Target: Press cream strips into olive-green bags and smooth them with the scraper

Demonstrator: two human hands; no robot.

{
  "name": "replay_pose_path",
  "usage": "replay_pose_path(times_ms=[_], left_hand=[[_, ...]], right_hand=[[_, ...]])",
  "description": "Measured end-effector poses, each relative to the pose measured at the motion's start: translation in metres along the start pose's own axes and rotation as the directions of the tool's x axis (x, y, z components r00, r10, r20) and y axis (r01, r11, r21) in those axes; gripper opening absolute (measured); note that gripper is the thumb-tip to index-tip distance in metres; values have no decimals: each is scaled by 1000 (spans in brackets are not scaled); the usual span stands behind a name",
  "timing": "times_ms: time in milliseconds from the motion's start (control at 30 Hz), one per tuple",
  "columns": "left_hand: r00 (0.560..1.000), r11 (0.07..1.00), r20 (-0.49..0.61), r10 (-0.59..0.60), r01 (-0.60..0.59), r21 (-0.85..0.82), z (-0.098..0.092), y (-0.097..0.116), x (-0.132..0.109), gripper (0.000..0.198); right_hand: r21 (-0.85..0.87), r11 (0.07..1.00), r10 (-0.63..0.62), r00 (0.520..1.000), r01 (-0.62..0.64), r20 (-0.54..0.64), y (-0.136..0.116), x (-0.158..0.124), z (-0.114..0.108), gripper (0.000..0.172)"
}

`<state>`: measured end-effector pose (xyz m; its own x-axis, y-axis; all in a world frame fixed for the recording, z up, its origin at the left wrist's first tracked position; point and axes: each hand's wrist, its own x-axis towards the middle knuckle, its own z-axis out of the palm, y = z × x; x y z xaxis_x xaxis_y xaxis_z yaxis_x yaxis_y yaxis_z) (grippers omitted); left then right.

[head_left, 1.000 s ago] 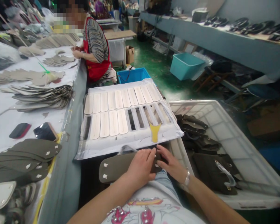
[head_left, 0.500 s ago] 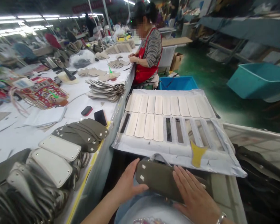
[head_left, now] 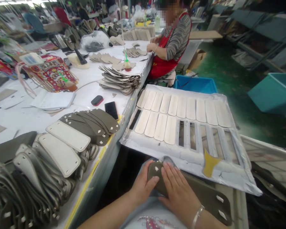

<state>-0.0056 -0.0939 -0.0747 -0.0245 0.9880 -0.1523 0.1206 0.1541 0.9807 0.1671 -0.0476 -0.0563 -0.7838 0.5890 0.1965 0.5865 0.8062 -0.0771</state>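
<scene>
An olive-green elongated panel (head_left: 205, 187) with rounded ends lies over my lap, with small white patches near both ends. My left hand (head_left: 143, 184) holds its left end, thumb on top and fingers at the edge. Flat on the panel's upper face, close to my left hand, rests my right hand (head_left: 178, 187) with its fingers stretched out. The panel's right end sticks out past my right wrist. Just beyond my hands is a white-covered board (head_left: 181, 152) carrying rows of cream strips (head_left: 165, 101) and several open slots.
On the left table, pale panels (head_left: 68, 135) top heaps of olive pieces (head_left: 92, 124), with a phone (head_left: 111, 110) nearby. A yellow piece (head_left: 211, 162) lies on the board's front edge. A co-worker in a red apron (head_left: 163, 60) sits beyond, near a blue bin (head_left: 195, 84).
My right hand has slid left along the panel toward my left hand, uncovering the panel's right end. The camera view has tilted down and shifted left.
</scene>
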Motion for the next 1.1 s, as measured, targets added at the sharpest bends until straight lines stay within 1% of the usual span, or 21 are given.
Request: replay_pose_path(times_ms=[133, 200, 267, 333, 367, 433, 500, 633, 733, 767, 833, 900, 967, 1000, 1100], left_hand=[[999, 999, -40, 5, -4, 35, -1, -3, 2, 54], [1000, 1000, -1, 24, -24, 0, -4, -4, 3, 54], [997, 996, 62, 38, -33, -78, -7, -3, 5, 52], [993, 989, 104, 49, -33, -147, -10, -2, 8, 54], [992, 987, 114, 52, -34, -156, -10, -1, 9, 55], [991, 992, 127, 51, -36, -120, -10, 0, 11, 52], [991, 999, 129, 25, -19, -49, -10, 3, 12, 46], [994, 998, 106, -26, 20, 61, -9, 8, 13, 39], [997, 988, 75, 0, -11, 153, -9, 13, 15, 37], [997, 981, 70, 17, -30, 190, -9, 14, 15, 36], [995, 963, 95, 43, -67, 259, -10, 18, 17, 36], [988, 941, 149, 48, -95, 324, -12, 21, 18, 37], [980, 917, 197, 34, -109, 383, -13, 25, 19, 40], [977, 907, 213, 26, -112, 406, -14, 27, 20, 41], [962, 889, 272, -16, -111, 445, -18, 33, 24, 44]], right_hand=[[27, 998, 54, 998, -54, 33, -12, 18, 1, 89], [51, 996, 68, 995, -71, 67, -15, 22, -2, 88], [85, 993, 77, 990, -87, 114, -14, 24, -8, 87], [133, 985, 88, 982, -111, 170, -10, 24, -15, 87], [163, 979, 91, 976, -124, 200, -6, 23, -18, 86], [228, 962, 88, 960, -151, 265, 2, 23, -23, 74], [270, 942, 107, 940, -200, 324, 12, 24, -27, 62], [288, 901, 189, 892, -324, 412, 25, 31, -29, 54], [333, 873, 176, 866, -357, 467, 27, 41, -30, 40], [352, 863, 164, 861, -361, 482, 27, 43, -30, 37], [387, 849, 138, 858, -360, 494, 28, 44, -31, 36], [390, 849, 136, 862, -356, 489, 34, 36, -33, 42], [342, 864, 169, 853, -369, 494, 46, 19, -36, 51], [299, 872, 199, 838, -388, 508, 54, 8, -38, 54], [156, 873, 307, 770, -462, 560, 84, -35, -48, 60]])
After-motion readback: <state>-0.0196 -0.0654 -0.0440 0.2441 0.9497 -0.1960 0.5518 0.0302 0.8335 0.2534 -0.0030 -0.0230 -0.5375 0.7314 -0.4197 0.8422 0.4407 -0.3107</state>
